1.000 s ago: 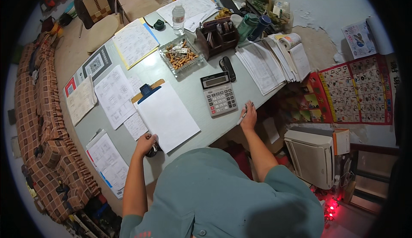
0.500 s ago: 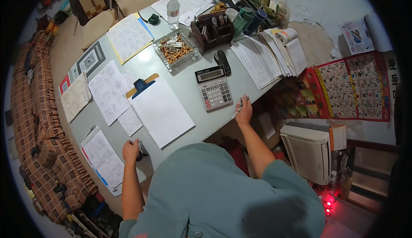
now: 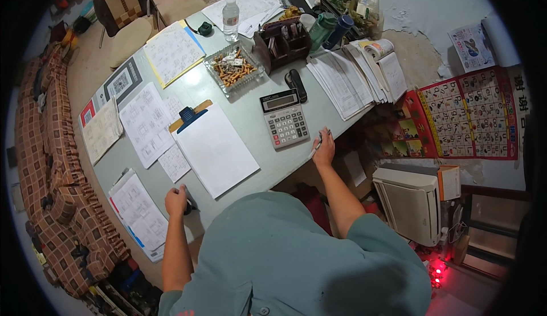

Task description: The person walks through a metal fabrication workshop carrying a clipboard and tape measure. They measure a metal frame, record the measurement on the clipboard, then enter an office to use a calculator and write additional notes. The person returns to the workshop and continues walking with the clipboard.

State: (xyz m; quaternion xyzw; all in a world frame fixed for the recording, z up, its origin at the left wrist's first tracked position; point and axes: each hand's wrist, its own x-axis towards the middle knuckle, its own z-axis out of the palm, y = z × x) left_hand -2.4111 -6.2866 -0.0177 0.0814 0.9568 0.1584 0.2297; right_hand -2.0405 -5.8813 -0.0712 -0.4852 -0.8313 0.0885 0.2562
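My right hand [image 3: 323,149] is closed around a slim pen [image 3: 317,143] at the table's near right edge, close to a grey calculator [image 3: 285,119]. At the front left of the table, my left hand [image 3: 175,201] has its fingers curled. A small black object [image 3: 190,206] shows beside it, partly hidden, and I cannot make out what it is. Between my hands lies a clipboard [image 3: 195,114] with a blank white sheet [image 3: 218,152] under its dark blue clip. A black stapler [image 3: 296,85] rests just beyond the calculator.
A glass ashtray [image 3: 233,68] full of cigarette butts stands mid-table, with a water bottle [image 3: 230,19] behind it and a dark wooden organiser [image 3: 280,45] beside it. Stacked papers [image 3: 340,84] lie at the right. Drawn sheets [image 3: 146,123] and another clipboard [image 3: 138,210] lie left.
The view has shifted very slightly. My hands stay in nearly the same places, and the things on the table have not moved.
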